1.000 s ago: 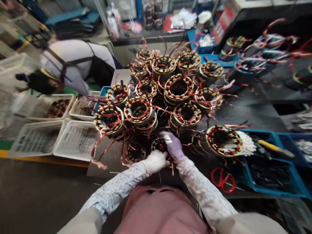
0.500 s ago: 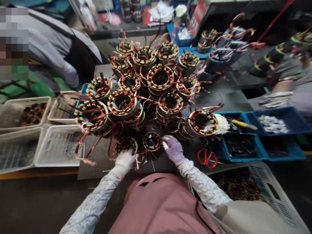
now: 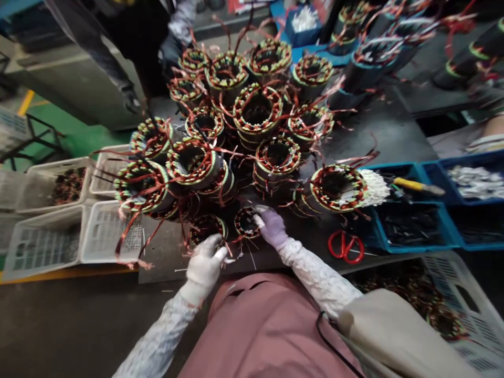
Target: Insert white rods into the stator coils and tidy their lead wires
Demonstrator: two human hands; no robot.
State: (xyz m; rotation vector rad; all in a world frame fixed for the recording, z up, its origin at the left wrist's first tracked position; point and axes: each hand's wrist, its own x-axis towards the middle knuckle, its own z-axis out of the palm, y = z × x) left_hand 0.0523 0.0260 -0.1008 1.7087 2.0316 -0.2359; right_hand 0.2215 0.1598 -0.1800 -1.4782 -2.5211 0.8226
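My left hand (image 3: 203, 269), in a white glove, is at the near edge of a motor stator (image 3: 223, 226) wound with copper wire. Its thumb and forefinger are apart, and copper leads lie beside the thumb. My right hand (image 3: 272, 227) wears a lilac glove with pale fingertips. Those fingertips are closed on the right rim of a smaller stator (image 3: 238, 224) standing to the right of the first. Thin wires or threads lie on the table in front of both. Behind them stand several stacked stators (image 3: 258, 111) with loose copper leads.
Red-handled scissors (image 3: 346, 247) lie on the right of the dark table (image 3: 165, 265). Blue bins (image 3: 415, 247) hold black and white parts, with a yellow-handled tool (image 3: 413, 184) above. White crates (image 3: 100, 257) stand left; another crate (image 3: 466, 299) is lower right. A co-worker's sleeve (image 3: 98, 58) shows at back left.
My left hand has drawn back slightly from inside the left stator toward its near edge. My right hand's fingertips have moved onto the smaller stator's rim. The view has tilted down.
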